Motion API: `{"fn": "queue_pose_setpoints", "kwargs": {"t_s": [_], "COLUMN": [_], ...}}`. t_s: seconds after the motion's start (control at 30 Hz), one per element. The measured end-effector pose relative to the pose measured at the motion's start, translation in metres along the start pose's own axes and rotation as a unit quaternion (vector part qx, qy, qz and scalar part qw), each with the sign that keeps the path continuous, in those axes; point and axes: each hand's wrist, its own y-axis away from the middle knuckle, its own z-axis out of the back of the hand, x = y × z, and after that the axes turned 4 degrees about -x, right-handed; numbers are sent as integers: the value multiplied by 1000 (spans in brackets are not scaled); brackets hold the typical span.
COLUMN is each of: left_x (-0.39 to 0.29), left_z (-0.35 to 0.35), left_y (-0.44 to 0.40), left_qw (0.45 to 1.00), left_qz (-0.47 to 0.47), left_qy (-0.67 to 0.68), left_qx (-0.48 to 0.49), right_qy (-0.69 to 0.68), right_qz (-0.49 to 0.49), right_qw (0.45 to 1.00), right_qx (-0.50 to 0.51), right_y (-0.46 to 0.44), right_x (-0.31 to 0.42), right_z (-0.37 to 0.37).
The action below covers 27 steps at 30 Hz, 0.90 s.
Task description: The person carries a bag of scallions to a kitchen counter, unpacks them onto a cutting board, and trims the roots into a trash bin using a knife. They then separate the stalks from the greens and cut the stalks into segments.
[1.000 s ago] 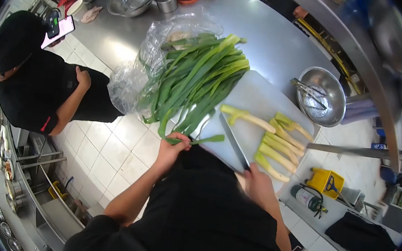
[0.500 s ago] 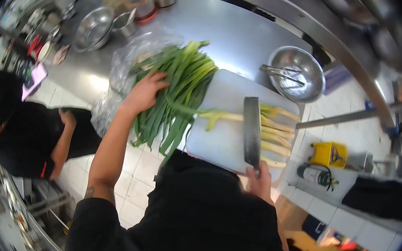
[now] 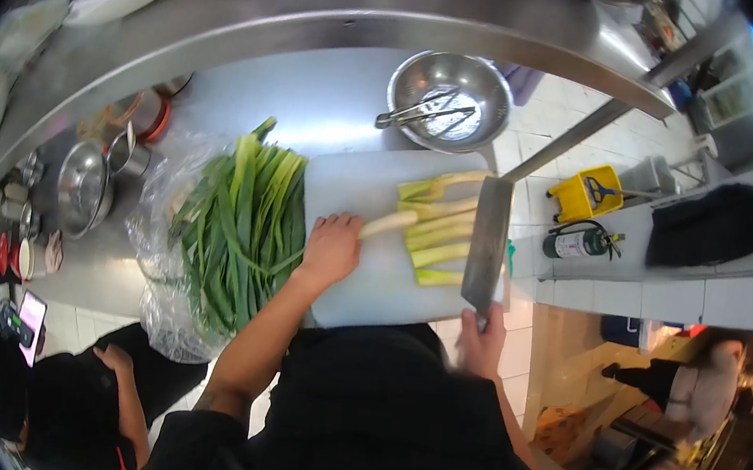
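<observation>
My left hand lies over one leek stalk on the white cutting board, its fingers wrapped round the leafy end. My right hand grips the handle of a broad knife, whose blade stands at the board's right edge. Between the hands, several pale leek stalks lie side by side, their right ends close to the blade. To the left of the board, a heap of green leek leaves rests partly on clear plastic.
Tongs lie in a steel bowl beyond the board. A metal shelf edge crosses above. At lower left is a person with a phone nearby. Another steel bowl stands left.
My left hand has gone from the leaves to the stalk on the board. The knife has moved to the right of the stalks. The view has turned, with the shelf now lower.
</observation>
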Motion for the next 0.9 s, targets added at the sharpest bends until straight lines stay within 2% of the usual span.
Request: {"fn": "queue_pose_setpoints", "kwargs": {"t_s": [0.07,0.13,0.17,0.2,0.27,0.37,0.47,0.53,0.57,0.63,0.7,0.8,0.87,0.9], "left_x": [-10,-14,-23,-27,-42,-67,-76,-78,-72,-61,-17,67,134,162], "left_z": [24,45,58,58,51,7,-40,-45,-33,-11,7,53,69,79], "left_y": [-7,-18,-29,-44,-76,-121,-132,-123,-111,-96,-76,-29,10,30], "left_qw": [1000,994,992,992,984,983,987,987,990,967,933,856,824,826], "left_qz": [2,6,1,-3,-80,-116,-115,-106,-82,-48,33,158,300,375], "left_qy": [4,36,55,52,139,136,112,120,112,184,141,56,51,37], "left_qx": [3,-102,-112,-111,-81,-38,-4,-11,-22,-167,-328,-489,-478,-420], "right_qy": [29,113,112,109,99,121,125,181,175,155,137,117,129,107], "right_qz": [16,42,30,29,32,56,60,100,112,46,57,46,52,79], "right_qw": [999,990,991,991,991,988,990,977,978,987,989,992,987,986], "right_qx": [-30,-66,-68,-72,-85,-73,-16,-45,-20,-18,-4,29,83,104], "right_y": [5,10,10,11,12,8,-1,-6,-8,-8,-8,-12,-14,-19], "right_x": [7,-5,-2,-2,-4,-14,-11,-19,-20,-20,-23,-25,2,-6], "right_z": [12,26,30,32,39,51,56,59,59,55,45,34,17,9]}}
